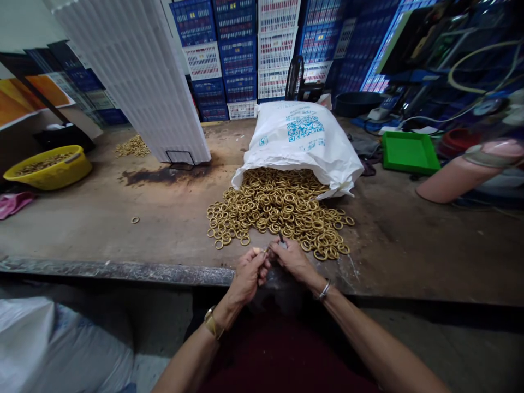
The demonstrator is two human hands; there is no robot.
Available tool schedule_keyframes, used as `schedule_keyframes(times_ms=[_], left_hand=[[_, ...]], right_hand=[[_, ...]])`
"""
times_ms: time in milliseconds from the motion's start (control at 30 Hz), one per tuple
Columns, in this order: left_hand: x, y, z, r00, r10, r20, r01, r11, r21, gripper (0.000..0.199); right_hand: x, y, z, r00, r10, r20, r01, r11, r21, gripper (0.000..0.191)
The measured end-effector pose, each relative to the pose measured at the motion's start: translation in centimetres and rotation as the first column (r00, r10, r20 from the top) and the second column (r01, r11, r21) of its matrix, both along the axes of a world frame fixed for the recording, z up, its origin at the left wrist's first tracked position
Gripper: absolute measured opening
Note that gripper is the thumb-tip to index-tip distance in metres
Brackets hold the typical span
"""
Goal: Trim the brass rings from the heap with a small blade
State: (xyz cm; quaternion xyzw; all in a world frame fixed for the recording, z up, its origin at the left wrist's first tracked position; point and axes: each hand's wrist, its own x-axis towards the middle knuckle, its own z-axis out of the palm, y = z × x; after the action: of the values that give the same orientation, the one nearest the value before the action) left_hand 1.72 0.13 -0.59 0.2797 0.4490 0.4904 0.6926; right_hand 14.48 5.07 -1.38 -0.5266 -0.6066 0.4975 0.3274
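Brass-coloured rings [282,210] spill in a heap from the open mouth of a white sack [303,136] lying on the brown table [172,234]. My left hand [249,273] is closed around a small ring, pinched between thumb and fingers at the table's front edge. Beside it, my right hand [292,259] is closed on a thin tool with a dark tip and a grey part. The tool's other end is hidden by the fingers, close to the ring. Both hands nearly touch, just in front of the heap.
A single ring [135,220] lies to the left. Further left stand a yellow basin [49,166] of small parts and a tall white corrugated panel [143,82]. On the right are a green tray [410,153] and a pink bottle [462,172]. Stacked crates [239,54] fill the back.
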Motion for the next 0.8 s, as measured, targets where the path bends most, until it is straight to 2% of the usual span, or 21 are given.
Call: schedule_keyframes(times_ms=[67,133,200,267,533,667,800], left_hand=[[-0.1,0.0,-0.2,0.999,0.029,-0.040,-0.028,0.999,0.037,0.029],[-0.1,0.1,-0.5,0.993,0.034,-0.114,-0.026,0.997,0.075,0.029],[-0.2,0.0,-0.8,0.982,0.029,-0.186,-0.011,0.995,0.099,0.029],[-0.2,0.0,-0.9,0.972,0.030,-0.232,-0.003,0.993,0.119,0.029],[-0.5,-0.2,-0.7,0.960,0.051,-0.274,-0.007,0.987,0.160,0.031],[-0.4,-1.2,0.3,0.986,-0.008,-0.167,0.033,0.989,0.145,0.031],[-0.2,-2.1,1.6,0.995,-0.090,0.050,0.084,0.990,0.109,0.028]], right_hand=[[0.2,-0.1,-0.2,0.990,0.033,0.134,-0.052,0.988,0.148,0.017],[0.4,-0.4,-0.5,0.951,0.126,0.282,-0.205,0.941,0.270,0.015],[0.5,-0.6,-0.6,0.897,0.193,0.397,-0.332,0.888,0.318,0.013],[0.5,-0.8,-0.6,0.859,0.209,0.467,-0.384,0.866,0.320,0.013],[0.3,-0.6,0.5,0.775,0.273,0.570,-0.467,0.855,0.224,0.017],[-0.1,0.2,1.1,0.701,0.221,0.678,-0.435,0.886,0.162,0.019],[-1.5,1.5,0.9,0.675,0.123,0.728,-0.377,0.905,0.197,0.022]])
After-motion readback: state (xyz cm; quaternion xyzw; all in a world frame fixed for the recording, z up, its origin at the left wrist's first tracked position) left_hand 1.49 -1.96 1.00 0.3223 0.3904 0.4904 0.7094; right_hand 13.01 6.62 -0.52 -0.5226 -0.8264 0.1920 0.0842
